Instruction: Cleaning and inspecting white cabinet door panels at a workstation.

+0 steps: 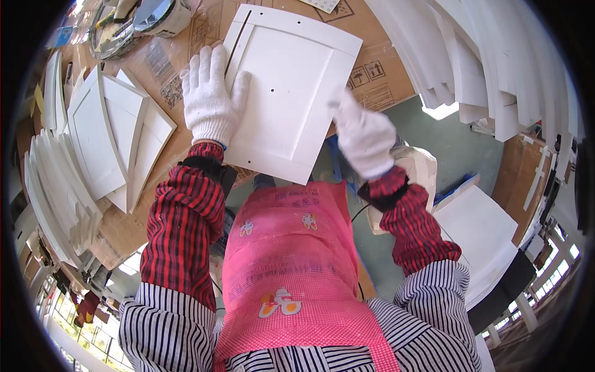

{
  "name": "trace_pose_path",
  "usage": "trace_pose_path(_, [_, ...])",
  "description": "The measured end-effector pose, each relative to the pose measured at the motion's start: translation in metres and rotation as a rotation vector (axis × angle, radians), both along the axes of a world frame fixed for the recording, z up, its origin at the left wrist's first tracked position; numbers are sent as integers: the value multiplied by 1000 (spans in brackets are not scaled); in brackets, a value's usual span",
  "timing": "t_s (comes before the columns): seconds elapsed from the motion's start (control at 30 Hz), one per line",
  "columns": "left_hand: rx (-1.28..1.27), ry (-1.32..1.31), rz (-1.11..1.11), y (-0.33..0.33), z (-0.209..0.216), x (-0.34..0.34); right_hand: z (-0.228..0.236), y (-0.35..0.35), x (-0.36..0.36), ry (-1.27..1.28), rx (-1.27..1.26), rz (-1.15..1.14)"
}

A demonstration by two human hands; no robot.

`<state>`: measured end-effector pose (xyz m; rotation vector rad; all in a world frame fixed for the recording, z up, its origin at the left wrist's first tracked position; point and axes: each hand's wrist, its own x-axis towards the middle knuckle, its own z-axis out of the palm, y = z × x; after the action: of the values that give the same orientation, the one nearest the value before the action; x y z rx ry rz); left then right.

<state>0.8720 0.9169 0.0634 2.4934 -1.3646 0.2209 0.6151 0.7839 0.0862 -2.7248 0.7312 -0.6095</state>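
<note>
A white rectangular panel with a recessed middle, a few small dark holes and a dark slot near its left side lies on the cardboard-covered table. My left hand, in a white knit glove, rests flat on the panel's left edge with the fingers stretched out. My right hand, gloved the same way, is at the panel's right edge, blurred by motion. Its fingers look curled together toward the edge; what they hold, if anything, cannot be made out.
Stacked white panels lie to the left, with thin white strips beside them. Long white pieces stand at the far right. A round tub sits at the back left. A padded stool stands right of my legs.
</note>
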Motion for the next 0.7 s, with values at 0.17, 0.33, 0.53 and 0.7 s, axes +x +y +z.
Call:
trace_pose_path(0.17, [15, 15, 19, 3, 2, -1, -3, 34, -12, 95, -55, 385])
trace_pose_path(0.33, [10, 21, 1, -6, 4, -4, -24, -84, 35, -135, -88, 18])
trace_pose_path(0.53, [-7, 35, 12, 3, 2, 1, -15, 24, -2, 39, 281, 390])
trace_pose_path(0.7, [-16, 52, -12, -7, 7, -5, -27, -83, 24, 241, -400, 29])
